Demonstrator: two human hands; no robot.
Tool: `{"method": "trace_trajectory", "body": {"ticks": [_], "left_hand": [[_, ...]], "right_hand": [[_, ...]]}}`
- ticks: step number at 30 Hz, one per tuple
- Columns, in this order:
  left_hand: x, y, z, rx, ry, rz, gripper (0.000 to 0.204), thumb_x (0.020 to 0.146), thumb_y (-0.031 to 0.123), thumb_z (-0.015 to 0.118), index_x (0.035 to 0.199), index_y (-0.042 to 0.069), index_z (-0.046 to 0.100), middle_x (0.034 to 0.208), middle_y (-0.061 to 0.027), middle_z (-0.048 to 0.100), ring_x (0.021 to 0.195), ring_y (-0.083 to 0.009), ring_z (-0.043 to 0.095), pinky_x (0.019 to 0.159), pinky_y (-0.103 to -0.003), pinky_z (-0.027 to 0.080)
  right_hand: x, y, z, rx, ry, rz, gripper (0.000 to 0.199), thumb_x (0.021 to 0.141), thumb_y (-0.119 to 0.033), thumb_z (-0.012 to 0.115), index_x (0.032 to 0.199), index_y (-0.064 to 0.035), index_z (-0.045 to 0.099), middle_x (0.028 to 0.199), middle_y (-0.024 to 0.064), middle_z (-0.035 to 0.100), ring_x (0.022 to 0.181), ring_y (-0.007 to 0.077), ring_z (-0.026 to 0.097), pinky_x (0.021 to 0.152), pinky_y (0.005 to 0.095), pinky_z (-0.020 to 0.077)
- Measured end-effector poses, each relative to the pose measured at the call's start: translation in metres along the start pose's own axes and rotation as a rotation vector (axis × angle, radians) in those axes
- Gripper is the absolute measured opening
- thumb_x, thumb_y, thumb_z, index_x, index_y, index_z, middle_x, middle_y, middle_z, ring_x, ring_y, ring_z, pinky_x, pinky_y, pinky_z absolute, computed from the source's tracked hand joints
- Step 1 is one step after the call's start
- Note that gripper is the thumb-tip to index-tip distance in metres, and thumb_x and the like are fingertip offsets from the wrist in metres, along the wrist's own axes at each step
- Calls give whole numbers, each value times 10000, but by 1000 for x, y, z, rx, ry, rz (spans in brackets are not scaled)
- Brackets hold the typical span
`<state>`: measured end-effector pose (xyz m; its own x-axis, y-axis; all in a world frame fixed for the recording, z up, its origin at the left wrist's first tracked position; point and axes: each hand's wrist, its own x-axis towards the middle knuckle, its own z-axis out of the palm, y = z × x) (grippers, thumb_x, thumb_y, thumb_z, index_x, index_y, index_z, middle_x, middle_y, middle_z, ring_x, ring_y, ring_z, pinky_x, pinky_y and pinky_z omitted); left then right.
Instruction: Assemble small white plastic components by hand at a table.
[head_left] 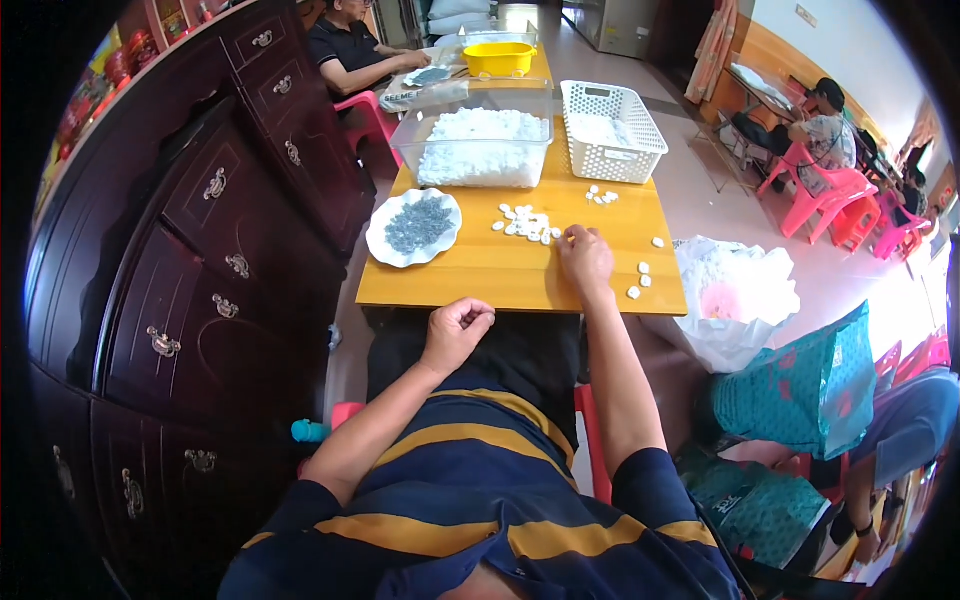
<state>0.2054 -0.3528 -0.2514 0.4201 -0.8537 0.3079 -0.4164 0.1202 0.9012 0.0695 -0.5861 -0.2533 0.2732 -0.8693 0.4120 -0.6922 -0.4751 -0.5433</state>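
Note:
My right hand (587, 258) rests on the wooden table (450, 285), fingers curled, its fingertips beside a loose pile of small white roundish pieces (525, 222). Whatever those fingers hold is hidden. Just off the table's near edge, above my lap, my left hand (460, 335) is closed with thumb and fingers together; I cannot make out anything in it. A white scalloped plate (378, 240) heaped with small grey-blue parts (418, 224) sits at the left. To the right, a few more white pieces (644, 268) lie apart near the table's edge.
Behind the pile stand a clear bin (480, 178) of white pieces and a white perforated basket (625, 165). A yellow basin (498, 58) is farther back, near a seated person (345, 55). Dark cabinets (200, 250) line the left; a white plastic bag (735, 300) and teal bags (800, 385) stand right.

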Motion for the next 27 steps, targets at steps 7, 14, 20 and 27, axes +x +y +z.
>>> {"method": "trace_trajectory", "body": {"ticks": [7, 14, 20, 27], "left_hand": [[0, -2, 0, -20, -58, 0, 55, 885, 44, 696, 928, 13, 711, 778, 14, 675, 672, -44, 578, 626, -209, 475], [19, 15, -9, -252, -23, -141, 91, 918, 86, 676, 957, 6, 698, 806, -4, 668, 705, -65, 595, 659, -221, 497], [39, 42, 1, -442, -41, -233, 115, 925, 136, 693, 974, 32, 706, 874, 11, 672, 764, -52, 595, 704, -216, 494], [42, 52, 14, -416, -50, -220, 145, 937, 136, 677, 983, 3, 711, 833, 6, 664, 727, -52, 570, 668, -212, 484]], "right_hand": [[3, 5, 7, -34, -5, 4, 184, 801, -248, 723, 885, -84, 723, 889, 137, 703, 829, 331, 681, 746, 436, 545], [-35, 1, -16, 690, -228, 99, 145, 888, -137, 728, 934, -20, 655, 850, 67, 700, 733, 158, 654, 679, 271, 521], [-92, -32, -40, 1265, -368, 338, 104, 965, -102, 656, 1030, -28, 624, 901, 36, 694, 750, 99, 624, 697, 230, 510], [-99, -46, -47, 1299, -365, 319, 123, 953, -93, 672, 1049, -35, 622, 922, 34, 697, 756, 89, 625, 701, 223, 507]]}}
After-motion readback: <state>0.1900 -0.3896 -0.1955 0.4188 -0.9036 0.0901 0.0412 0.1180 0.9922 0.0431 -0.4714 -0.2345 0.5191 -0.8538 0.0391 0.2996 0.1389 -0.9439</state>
